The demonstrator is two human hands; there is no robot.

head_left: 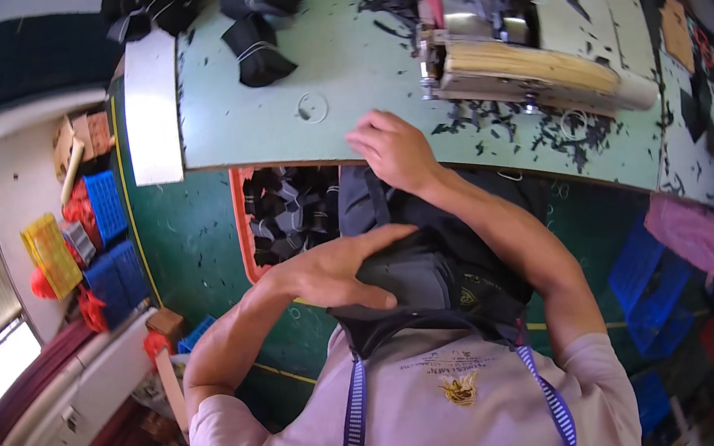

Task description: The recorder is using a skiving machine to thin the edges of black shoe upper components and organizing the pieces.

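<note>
Nearest, one dark apron (493, 269) hangs from two striped straps (355, 424), and one stack of dark pieces (410, 275) sits against it, touched by the left hand (328, 274), whose thumb and forefinger are spread apart; whether the remaining fingers clamp the stack cannot be told. Beyond, the right hand (392, 149) is at the worktop (373, 75) edge, fingers bent and close together, any grip indeterminable, near one orange crate (244, 230) of black pieces. Farther, the worktop carries one white loop (326, 107), two banded black bundles (258, 54) near its middle-left, and one machine (526, 62).
</note>
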